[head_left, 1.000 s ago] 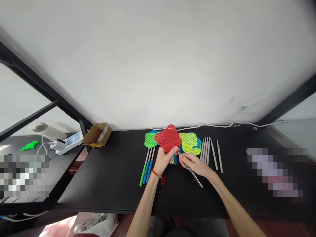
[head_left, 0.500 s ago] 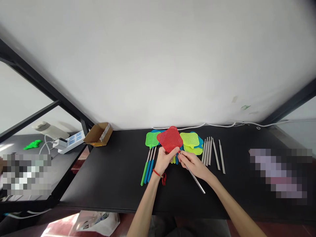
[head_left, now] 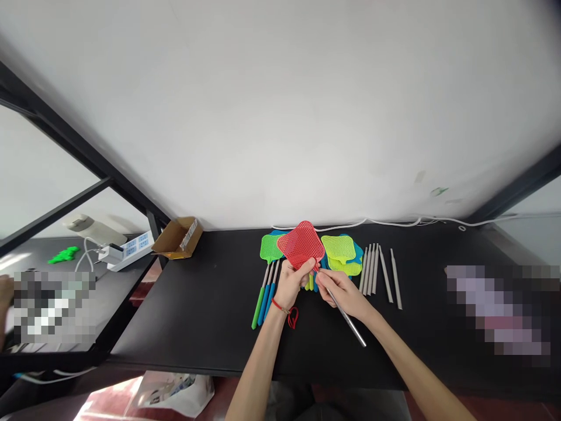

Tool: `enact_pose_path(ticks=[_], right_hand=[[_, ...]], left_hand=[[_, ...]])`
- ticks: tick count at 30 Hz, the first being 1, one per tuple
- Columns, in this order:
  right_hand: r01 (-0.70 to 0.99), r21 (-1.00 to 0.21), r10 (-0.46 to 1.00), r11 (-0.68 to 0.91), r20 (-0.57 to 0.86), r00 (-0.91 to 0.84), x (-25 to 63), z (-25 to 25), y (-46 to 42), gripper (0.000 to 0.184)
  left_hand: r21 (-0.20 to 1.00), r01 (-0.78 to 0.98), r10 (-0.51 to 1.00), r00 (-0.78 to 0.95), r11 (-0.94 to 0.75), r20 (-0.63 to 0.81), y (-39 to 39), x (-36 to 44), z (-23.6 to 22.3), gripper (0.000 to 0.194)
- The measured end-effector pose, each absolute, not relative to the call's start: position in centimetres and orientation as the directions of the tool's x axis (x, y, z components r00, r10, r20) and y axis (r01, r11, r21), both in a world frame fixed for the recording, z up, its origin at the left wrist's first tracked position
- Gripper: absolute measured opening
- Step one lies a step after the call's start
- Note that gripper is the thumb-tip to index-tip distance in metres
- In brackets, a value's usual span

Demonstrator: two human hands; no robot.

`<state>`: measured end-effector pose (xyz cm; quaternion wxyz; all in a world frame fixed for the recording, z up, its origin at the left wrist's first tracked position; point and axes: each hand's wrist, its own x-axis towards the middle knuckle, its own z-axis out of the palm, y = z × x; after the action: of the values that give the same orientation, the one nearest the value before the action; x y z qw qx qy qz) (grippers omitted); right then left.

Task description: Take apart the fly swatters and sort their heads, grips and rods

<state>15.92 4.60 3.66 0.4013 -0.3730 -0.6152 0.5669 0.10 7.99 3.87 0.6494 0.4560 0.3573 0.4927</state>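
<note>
Near the middle of the matte black table (head_left: 205, 316), where's the weak spot?

Right at the neck of the red plastic mesh swatter head (head_left: 301, 245). The left hand (head_left: 291, 285) is closed around its lower edge, while the right hand (head_left: 344, 294) pinches a slim silver metal rod (head_left: 347, 318), whose upper end meets the neck. The two hands are together there, almost touching.

So what could slip?

The rod, mostly. It's gripped near its upper end, so the long free end levers against the fingers, and a sideways knock could push it out of line with the neck.

And if it gets away?

It could drop onto the stack of lime and teal mesh swatter heads (head_left: 342, 255) just to the right, or roll into the row of slim grey rods (head_left: 372, 269) beyond.

Anything on the left?

Green and blue rubber-handled rods (head_left: 263, 301) lie just beside the left wrist. One careless sweep of the arm could scatter them.
</note>
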Motion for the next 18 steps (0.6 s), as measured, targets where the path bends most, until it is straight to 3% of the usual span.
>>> enact_pose_path(ticks=[9,18], right_hand=[[-0.204,-0.976,0.904,-0.073,0.022,-0.427,15.62,3.51,4.62,0.042],[-0.271,-0.953,0.895,-0.133,0.002,-0.446,15.33,3.26,4.76,0.042]], left_hand=[[0.902,-0.411,0.972,0.231,0.129,-0.034,7.69,0.56,4.16,0.041],[0.882,-0.461,0.987,0.161,0.098,-0.025,7.61,0.71,4.07,0.045]])
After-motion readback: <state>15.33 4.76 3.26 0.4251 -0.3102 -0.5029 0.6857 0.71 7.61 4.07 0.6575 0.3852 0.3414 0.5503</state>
